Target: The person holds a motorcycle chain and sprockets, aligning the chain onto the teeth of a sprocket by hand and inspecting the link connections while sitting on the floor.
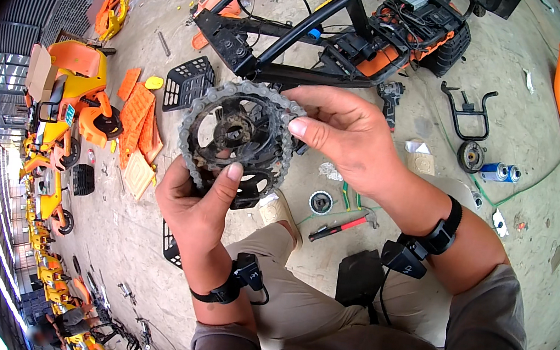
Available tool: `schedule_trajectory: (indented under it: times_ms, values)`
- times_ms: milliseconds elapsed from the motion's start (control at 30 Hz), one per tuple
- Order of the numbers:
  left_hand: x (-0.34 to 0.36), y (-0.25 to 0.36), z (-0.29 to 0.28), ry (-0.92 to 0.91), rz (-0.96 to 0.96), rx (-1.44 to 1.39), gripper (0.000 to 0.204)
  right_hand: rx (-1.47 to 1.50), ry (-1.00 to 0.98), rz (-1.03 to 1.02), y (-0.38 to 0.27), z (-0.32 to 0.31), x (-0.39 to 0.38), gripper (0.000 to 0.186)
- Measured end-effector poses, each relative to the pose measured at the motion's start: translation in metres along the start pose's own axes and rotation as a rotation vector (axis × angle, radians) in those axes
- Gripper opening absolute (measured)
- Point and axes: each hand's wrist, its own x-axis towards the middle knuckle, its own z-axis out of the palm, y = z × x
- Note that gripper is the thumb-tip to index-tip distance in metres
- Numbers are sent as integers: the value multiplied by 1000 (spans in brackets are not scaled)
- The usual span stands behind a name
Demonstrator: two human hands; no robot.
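A dark, greasy chainring (234, 134) is held up in front of me, with a bicycle-type chain (198, 103) lying around its toothed rim. My left hand (199, 199) grips the chainring from below, its thumb pressed on the front face near the lower edge. At the upper right of the rim, my right hand (343, 132) pinches the chain between thumb and forefinger. A black openwork part (249, 189) shows just under the ring; whether it is joined to it cannot be told.
Beyond my hands stands a black vehicle frame (292, 40) with orange parts. A cordless drill (389, 104), a hammer (344, 227), a small round part (320, 202) and spray cans (501, 172) lie on the floor. A black plastic basket (190, 83) and orange panels (136, 119) are at left.
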Motion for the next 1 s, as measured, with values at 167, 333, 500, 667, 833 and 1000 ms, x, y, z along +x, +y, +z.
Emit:
schedule_trajectory:
  times_ms: [167, 333, 500, 667, 833, 1000]
  values:
    - [0, 0, -1, -16, 4, 0, 22, 38, 26, -34, 0, -1, 2, 31]
    - [-1, 1, -2, -44, 22, 14, 22, 123, 48, -24, -6, 1, 2, 33]
    - [-1, 3, 0, -49, 1, 24, 22, 144, 52, -27, -9, 2, 1, 35]
    - [-1, 5, 3, -45, 20, 31, 22, 148, 64, -25, -9, 2, 1, 36]
    - [-1, 5, 4, -51, 4, 31, 22, 139, 82, -25, -6, 3, 1, 34]
    - [-2, 5, 3, -53, -5, 42, 22, 129, 97, -28, -5, 4, 0, 32]
